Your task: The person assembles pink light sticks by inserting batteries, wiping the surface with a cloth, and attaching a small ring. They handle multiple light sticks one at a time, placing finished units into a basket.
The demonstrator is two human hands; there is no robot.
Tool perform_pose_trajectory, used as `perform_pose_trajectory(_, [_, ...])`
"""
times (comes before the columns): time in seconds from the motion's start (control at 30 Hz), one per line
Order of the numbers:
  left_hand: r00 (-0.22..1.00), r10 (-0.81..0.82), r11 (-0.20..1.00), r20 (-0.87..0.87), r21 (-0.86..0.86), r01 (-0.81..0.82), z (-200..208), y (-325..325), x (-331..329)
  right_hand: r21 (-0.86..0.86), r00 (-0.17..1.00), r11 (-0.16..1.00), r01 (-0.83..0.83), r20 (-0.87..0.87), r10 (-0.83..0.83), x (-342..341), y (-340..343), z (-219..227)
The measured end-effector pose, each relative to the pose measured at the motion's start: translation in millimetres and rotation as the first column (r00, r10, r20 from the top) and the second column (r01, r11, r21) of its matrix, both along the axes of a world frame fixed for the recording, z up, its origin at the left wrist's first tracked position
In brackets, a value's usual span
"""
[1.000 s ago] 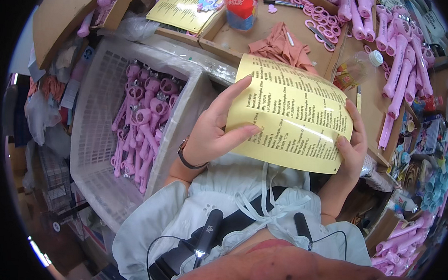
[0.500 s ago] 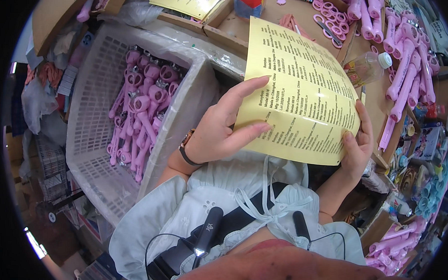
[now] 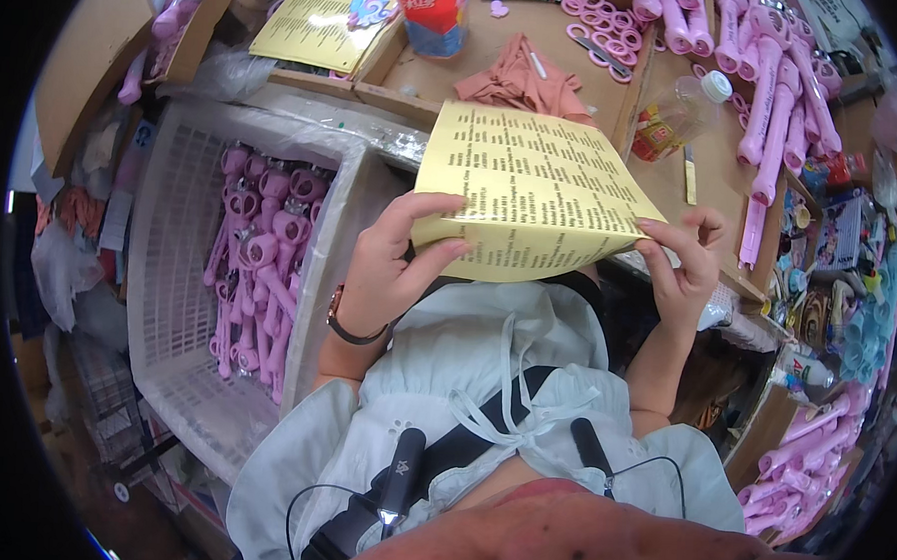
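Note:
A yellow sheet of printed labels is held up in front of my body, bowed along its near edge. My left hand grips its left edge, thumb below and fingers above. At the opposite edge, my right hand pinches the corner between thumb and forefinger, its other fingers curled clear of the paper. Just beyond the sheet lies a salmon-coloured cloth. A clear bottle with a white cap lies on the workbench, to the right of the sheet.
At my left stands a white plastic basket holding pink wand-like toy parts. More pink handles are piled at the far right, near pink rings. Another yellow sheet and a red-and-blue pouch sit at the back.
The sheet has come lower and tilted flatter, moving left in view with both hands. My right hand has shifted from the sheet's side to a pinch at its corner.

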State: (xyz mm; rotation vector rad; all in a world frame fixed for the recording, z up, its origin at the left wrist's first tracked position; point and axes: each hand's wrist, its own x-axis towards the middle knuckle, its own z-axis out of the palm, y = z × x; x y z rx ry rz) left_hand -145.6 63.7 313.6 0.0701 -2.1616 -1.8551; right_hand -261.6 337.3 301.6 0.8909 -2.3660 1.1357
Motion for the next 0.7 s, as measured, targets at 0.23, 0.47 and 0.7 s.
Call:
perform_pose_trajectory(0.23, [0.973,0.052,0.548,-0.223,-0.809,-0.214,22.7,-1.6,-13.5,0.034,0.976,0.99,-0.137,-0.169,0.141,-0.6,-17.2,15.3])
perform_pose_trajectory(0.47, [0.921,-0.312,0.541,-0.234,-0.84,-0.031,27.6,38.6,-32.1,0.053,0.896,0.939,-0.341,-0.283,0.342,11.8,-48.6,27.9])
perform_pose_trajectory(0.7, [0.944,-0.246,0.453,-0.22,-0.887,-0.089,34.5,-5.2,-6.4,0.077,0.886,0.934,-0.348,-0.299,0.354,11.5,-26.6,42.8])
